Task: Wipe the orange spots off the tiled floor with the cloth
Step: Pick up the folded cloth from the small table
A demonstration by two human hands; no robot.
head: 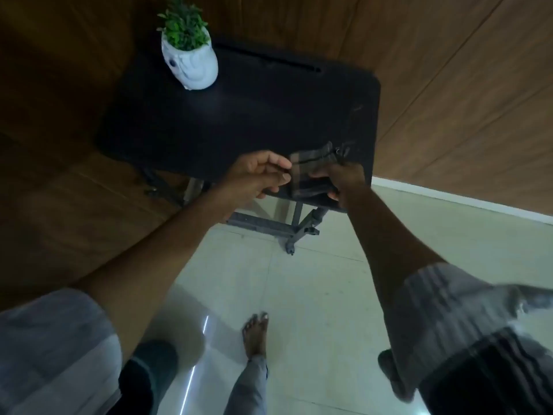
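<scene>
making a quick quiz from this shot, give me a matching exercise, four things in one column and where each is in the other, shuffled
Things:
1. plant pot
2. cloth
3. bare foot
4. table

Places:
A. on the tiled floor
B. held in both hands, left hand and right hand
C. against the wooden wall
D. on the table's far left corner

Pairs: 1-D, 2-B, 3-A, 4-C
</scene>
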